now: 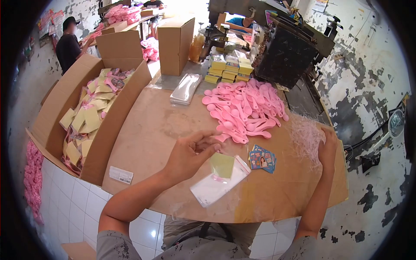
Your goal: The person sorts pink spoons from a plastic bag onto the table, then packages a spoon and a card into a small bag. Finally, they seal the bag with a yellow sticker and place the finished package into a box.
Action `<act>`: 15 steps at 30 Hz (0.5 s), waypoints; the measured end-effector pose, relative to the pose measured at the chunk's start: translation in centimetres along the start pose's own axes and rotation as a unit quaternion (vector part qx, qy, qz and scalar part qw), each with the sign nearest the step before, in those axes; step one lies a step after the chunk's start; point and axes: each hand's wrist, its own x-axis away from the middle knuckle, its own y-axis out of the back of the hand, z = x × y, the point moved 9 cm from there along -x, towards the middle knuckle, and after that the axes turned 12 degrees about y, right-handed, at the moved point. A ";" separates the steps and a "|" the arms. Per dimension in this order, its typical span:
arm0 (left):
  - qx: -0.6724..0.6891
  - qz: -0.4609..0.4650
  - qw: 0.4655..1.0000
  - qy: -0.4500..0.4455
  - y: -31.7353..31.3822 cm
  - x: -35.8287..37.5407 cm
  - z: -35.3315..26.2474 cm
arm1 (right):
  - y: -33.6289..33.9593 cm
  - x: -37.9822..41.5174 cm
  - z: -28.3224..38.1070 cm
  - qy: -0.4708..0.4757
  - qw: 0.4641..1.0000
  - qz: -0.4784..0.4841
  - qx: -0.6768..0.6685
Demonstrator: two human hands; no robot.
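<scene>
My left hand hovers over the brown tabletop, fingers bent and pinched at the top of a clear plastic bag that holds a yellow card. My right hand rests at the right on a heap of thin pink plastic ties, fingers curled into it. Between the hands lies a small stack of printed picture cards. Behind them sits a pile of pink plastic spoons.
A big open carton full of packed yellow-carded bags stands at the left. A stack of clear bags, a closed carton, yellow card stacks and a dark machine sit behind. A person works at far left.
</scene>
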 end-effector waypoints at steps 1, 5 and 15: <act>0.009 -0.001 1.000 -0.008 -0.1 -0.1 0.0 | 0.6 -0.5 2.4 0.019 0.995 -0.019 -0.099; 0.048 -0.013 0.998 -0.026 -0.5 -0.1 0.1 | 1.3 -1.4 16.6 0.112 0.869 0.082 -0.475; 0.076 0.031 0.995 -0.049 -1.2 0.3 -0.8 | -1.1 0.8 29.3 0.088 0.641 0.175 -0.742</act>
